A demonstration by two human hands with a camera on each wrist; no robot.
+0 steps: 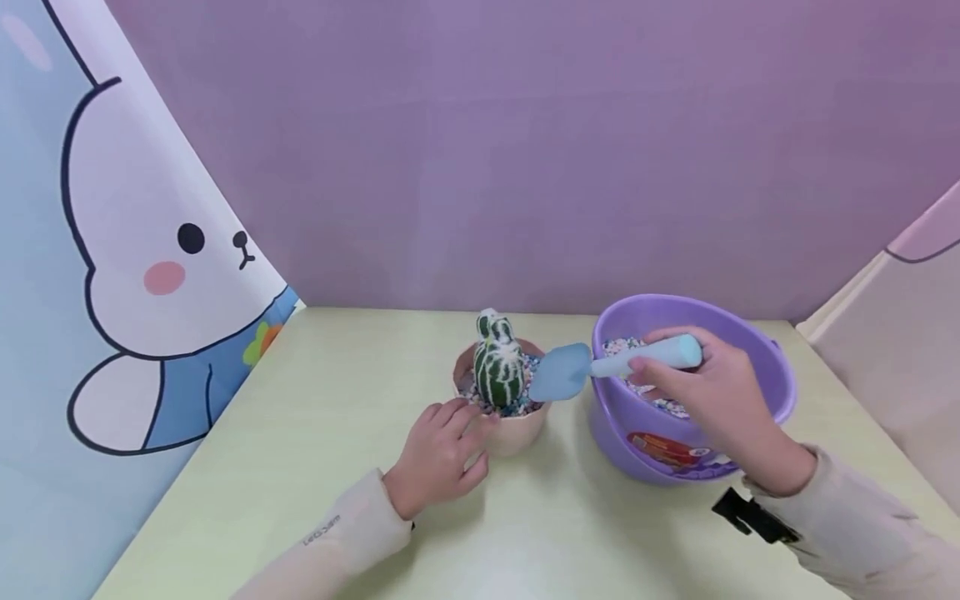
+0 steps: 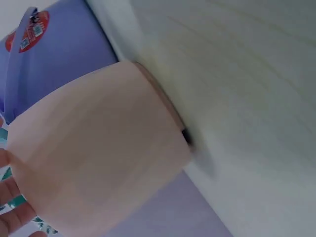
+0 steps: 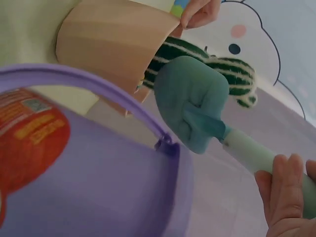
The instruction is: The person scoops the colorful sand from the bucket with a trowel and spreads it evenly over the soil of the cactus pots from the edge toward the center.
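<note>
White-striped green cactus [image 1: 498, 375] stood ringed by multicoloured gravel [image 1: 531, 367] in a round beige pot [image 1: 517, 435]; filling seemed unfinished, more remaining in the purple plastic bucket [image 1: 618, 437] at three o'clock. Right hand [image 1: 716, 392] clamped a pale-blue trowel [image 1: 562, 372]; left hand [image 1: 438, 454], fingers apart, touched the pot.

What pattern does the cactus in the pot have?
The cactus is dark green with whitish stripes, best seen in the head view.

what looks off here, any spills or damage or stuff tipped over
Nothing stands out. The pot and bucket stand upright, with all visible gravel inside them. The cactus sits in the pot, and the scoop shows no visible damage.
</note>
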